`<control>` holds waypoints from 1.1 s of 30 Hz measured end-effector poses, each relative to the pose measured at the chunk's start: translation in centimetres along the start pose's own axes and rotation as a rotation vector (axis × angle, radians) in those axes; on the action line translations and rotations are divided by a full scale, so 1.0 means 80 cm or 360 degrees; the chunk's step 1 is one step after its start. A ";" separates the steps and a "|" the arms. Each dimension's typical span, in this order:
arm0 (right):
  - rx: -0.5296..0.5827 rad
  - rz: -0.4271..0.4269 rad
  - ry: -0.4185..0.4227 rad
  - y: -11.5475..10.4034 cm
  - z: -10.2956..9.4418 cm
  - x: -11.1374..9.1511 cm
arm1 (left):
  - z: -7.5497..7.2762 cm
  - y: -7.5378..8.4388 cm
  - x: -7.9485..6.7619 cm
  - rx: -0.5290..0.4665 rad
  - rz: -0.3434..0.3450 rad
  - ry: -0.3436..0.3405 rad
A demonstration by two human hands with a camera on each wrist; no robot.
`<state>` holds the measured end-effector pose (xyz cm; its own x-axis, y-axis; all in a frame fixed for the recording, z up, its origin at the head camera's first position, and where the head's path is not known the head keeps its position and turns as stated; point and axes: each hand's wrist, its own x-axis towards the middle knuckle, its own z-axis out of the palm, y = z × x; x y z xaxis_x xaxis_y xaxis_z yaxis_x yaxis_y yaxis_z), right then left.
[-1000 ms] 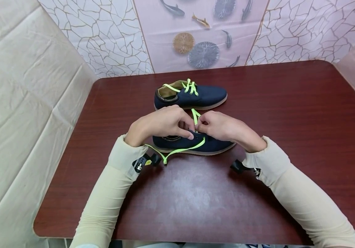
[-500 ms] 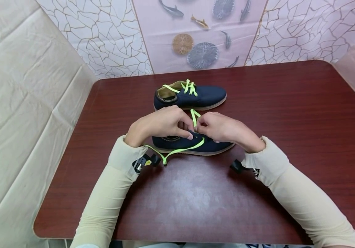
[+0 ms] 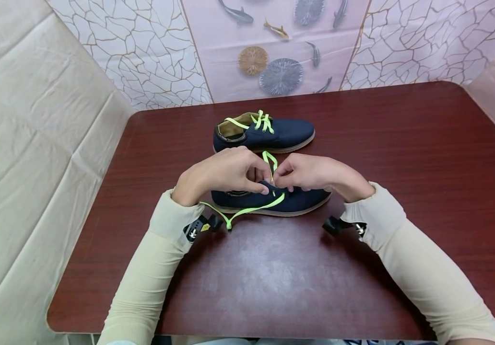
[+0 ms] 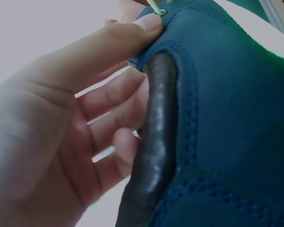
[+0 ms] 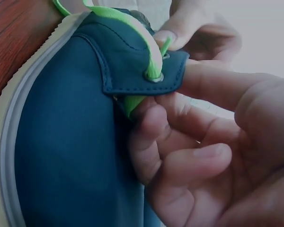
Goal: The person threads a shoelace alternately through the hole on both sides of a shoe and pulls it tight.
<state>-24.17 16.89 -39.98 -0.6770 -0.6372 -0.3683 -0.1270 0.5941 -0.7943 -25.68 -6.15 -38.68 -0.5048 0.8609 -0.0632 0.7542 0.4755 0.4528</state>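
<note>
The nearer navy shoe (image 3: 303, 203) lies on the table, toe to the right. My left hand (image 3: 230, 172) pinches its eyelet flap; in the left wrist view the thumb (image 4: 128, 35) presses on the outside, beside an eyelet. A neon-green shoelace (image 5: 154, 61) passes through the front eyelet, and its green tip (image 5: 166, 45) sticks up from the neighbouring eyelet. My right hand (image 3: 312, 172) has its fingertips at the flap's underside, pinching the lace there; the flap partly hides the grip. One lace end (image 3: 247, 211) trails left over the shoe's side onto the table.
A matching navy shoe (image 3: 290, 134) with green laces stands just behind. Both rest on a dark red wooden table (image 3: 403, 143). Patterned cloth (image 3: 165, 52) hangs behind the table, with pale cloth (image 3: 36, 143) at the left.
The green lace tip has come up through the second eyelet. My right hand has shifted a little, its wrist slightly to the right. The left hand keeps its place on the flap.
</note>
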 end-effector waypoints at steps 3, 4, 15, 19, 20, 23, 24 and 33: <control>0.0031 -0.0008 -0.0006 0.004 -0.003 0.001 | 0.003 0.003 0.000 0.0135 0.0104 0.0126; 0.0042 -0.0004 -0.0005 0.005 -0.004 0.001 | 0.004 0.005 0.000 0.0175 0.0144 0.0159; 0.0039 0.0019 -0.0009 0.008 -0.007 0.003 | 0.010 0.005 0.004 0.0284 0.0240 0.0187; 0.0040 0.0039 0.0002 0.010 -0.007 0.004 | 0.011 0.004 0.004 0.0300 0.0233 0.0181; 0.0040 0.0043 0.0004 0.010 -0.006 0.003 | 0.011 0.004 0.004 0.0304 0.0233 0.0178; 0.0045 0.0037 0.0009 0.011 -0.007 0.003 | 0.012 0.006 0.004 0.0322 0.0224 0.0158; 0.0046 0.0037 0.0009 0.011 -0.007 0.003 | 0.013 0.007 0.004 0.0332 0.0221 0.0153; 0.0099 0.0018 0.0021 0.014 -0.009 0.007 | 0.015 0.002 0.001 0.0338 0.0232 0.0156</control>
<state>-25.22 17.55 -40.69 -0.6875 -0.6239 -0.3715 -0.0741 0.5692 -0.8189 -25.10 -5.75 -39.71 -0.4150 0.9063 0.0800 0.8878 0.3841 0.2537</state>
